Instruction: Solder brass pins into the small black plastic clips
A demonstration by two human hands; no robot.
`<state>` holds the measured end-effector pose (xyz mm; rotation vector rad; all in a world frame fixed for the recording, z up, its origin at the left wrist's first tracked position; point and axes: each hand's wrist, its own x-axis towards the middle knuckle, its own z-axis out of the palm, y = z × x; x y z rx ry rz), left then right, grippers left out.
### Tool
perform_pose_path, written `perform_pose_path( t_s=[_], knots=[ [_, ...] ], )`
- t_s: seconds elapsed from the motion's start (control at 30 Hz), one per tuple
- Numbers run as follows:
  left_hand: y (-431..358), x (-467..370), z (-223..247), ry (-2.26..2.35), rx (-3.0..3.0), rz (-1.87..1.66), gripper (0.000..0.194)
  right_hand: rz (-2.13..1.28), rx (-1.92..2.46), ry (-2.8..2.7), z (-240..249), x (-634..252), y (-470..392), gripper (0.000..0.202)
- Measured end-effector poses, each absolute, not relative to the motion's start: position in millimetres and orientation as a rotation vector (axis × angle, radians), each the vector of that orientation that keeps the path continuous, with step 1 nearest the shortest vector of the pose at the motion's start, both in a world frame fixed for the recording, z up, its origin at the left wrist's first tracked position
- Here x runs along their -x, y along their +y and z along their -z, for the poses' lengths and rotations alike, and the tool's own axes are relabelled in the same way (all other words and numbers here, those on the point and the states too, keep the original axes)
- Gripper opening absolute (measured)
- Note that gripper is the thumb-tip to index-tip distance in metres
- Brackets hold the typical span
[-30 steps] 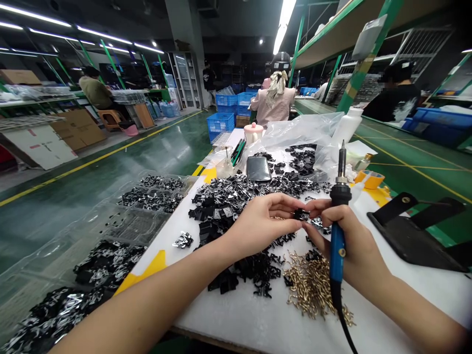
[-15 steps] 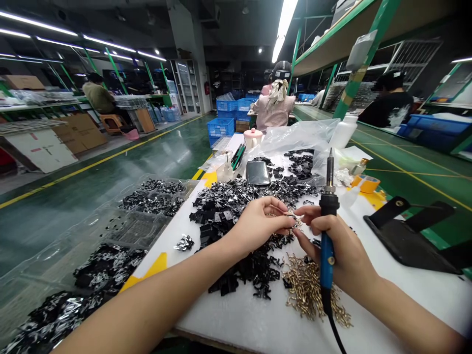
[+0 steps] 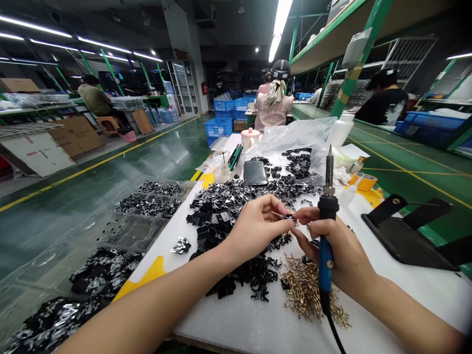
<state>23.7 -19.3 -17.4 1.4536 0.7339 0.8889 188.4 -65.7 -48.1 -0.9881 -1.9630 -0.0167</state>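
Note:
Between thumb and fingertips, my left hand (image 3: 260, 223) pinches a small black part (image 3: 290, 217), mostly covered by the fingers. My right hand (image 3: 337, 243) holds a blue-handled soldering iron (image 3: 326, 260), tip pointing up, against the palm. Its thumb and index fingertips meet the left fingertips at the small part. Below the right hand lies a heap of small brass-coloured bent pins (image 3: 306, 290). Beneath and beyond the left hand spreads a pile of black plastic and shiny metal parts (image 3: 221, 196).
A clear compartment tray (image 3: 129, 226) of black parts sits on the left. A black metal stand (image 3: 409, 236) is at right. Behind the pile are a phone (image 3: 255, 172), a lidded cup (image 3: 250, 137), a plastic bag (image 3: 295, 132) and orange tape (image 3: 364, 182). Co-workers sit farther off.
The small black part between my fingertips now shows more plainly, its dark side turned up. Both hands stay nearly in place, and the soldering iron remains upright. The whole view has shifted slightly.

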Motion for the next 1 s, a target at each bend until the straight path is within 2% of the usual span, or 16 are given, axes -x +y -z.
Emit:
perform_pose_path(
  t_s=[0.33, 0.8, 1.0],
  knots=[
    [-23.9, -22.9, 13.7, 0.709, -1.478, -0.888, 0.022, 0.068, 0.927, -1.951, 53.2, -194.0, -62.8, 0.02],
    [-31.8, -22.0, 9.0, 0.715, -1.709, -0.977, 0.027, -0.11, 0.918, -1.877, 49.6, -190.6, -67.3, 0.029],
    [-22.1, -21.7, 11.8, 0.691, -1.299, -0.854, 0.027, -0.107, 0.91, -1.845, 47.9, -189.0, -68.7, 0.03]
  ],
)
